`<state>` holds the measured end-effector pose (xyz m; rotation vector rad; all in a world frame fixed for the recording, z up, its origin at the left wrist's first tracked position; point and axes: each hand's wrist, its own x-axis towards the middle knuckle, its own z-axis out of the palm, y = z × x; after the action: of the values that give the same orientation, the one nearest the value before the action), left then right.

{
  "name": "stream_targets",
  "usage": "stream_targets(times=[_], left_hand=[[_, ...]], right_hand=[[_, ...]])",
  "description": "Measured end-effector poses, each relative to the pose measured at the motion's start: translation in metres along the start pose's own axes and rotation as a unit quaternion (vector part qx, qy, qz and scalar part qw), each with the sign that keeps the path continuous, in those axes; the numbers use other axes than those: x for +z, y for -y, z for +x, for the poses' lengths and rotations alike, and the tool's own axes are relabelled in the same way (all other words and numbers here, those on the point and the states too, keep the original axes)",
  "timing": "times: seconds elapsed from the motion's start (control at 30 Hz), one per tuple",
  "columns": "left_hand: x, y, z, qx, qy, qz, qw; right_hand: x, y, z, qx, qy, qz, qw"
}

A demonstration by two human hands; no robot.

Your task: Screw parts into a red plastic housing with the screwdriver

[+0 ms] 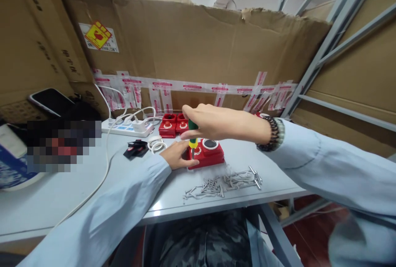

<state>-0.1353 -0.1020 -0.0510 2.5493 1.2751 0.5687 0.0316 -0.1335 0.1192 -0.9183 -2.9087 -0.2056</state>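
Note:
A screwdriver with a green and yellow handle stands upright, my right hand closed round its top from above. Its tip meets the left part of a red box-shaped device, which has a round black disc with a white ring on its right side. From the left, my left hand steadies that device, thumb along its front edge and fingers at its side. Just in front lie several loose screws in a pile. Behind my right hand are more red devices, partly hidden.
A white power strip with plugs and cables lies at the back left. Near it are a coiled white cable and small black packets. A phone rests far left. Cardboard walls the back; a metal rack stands right.

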Motion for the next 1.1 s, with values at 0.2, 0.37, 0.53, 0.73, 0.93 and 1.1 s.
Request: stream_targets(times=[0.2, 0.37, 0.53, 0.73, 0.93, 1.1], left_hand=[[0.001, 0.001, 0.0, -0.01, 0.003, -0.005, 1.0], [0.002, 0.002, 0.0, -0.01, 0.012, -0.004, 1.0], [0.003, 0.003, 0.0, -0.009, -0.001, -0.008, 1.0], [0.002, 0.001, 0.001, -0.015, 0.003, -0.009, 1.0], [0.002, 0.001, 0.001, -0.018, 0.005, -0.017, 1.0], [0.002, 0.003, 0.001, -0.025, 0.015, 0.01, 1.0]], right_hand=[[0.007, -0.008, 0.006, -0.073, 0.011, 0.058, 0.996], [0.01, -0.013, 0.005, 0.011, -0.001, -0.002, 1.0], [0.01, -0.008, 0.007, -0.058, -0.006, 0.051, 0.997], [0.013, -0.004, 0.006, -0.013, 0.002, 0.021, 1.0], [0.014, -0.004, 0.009, -0.068, -0.023, 0.094, 0.993], [0.015, -0.005, 0.01, -0.032, -0.024, 0.065, 0.997]])
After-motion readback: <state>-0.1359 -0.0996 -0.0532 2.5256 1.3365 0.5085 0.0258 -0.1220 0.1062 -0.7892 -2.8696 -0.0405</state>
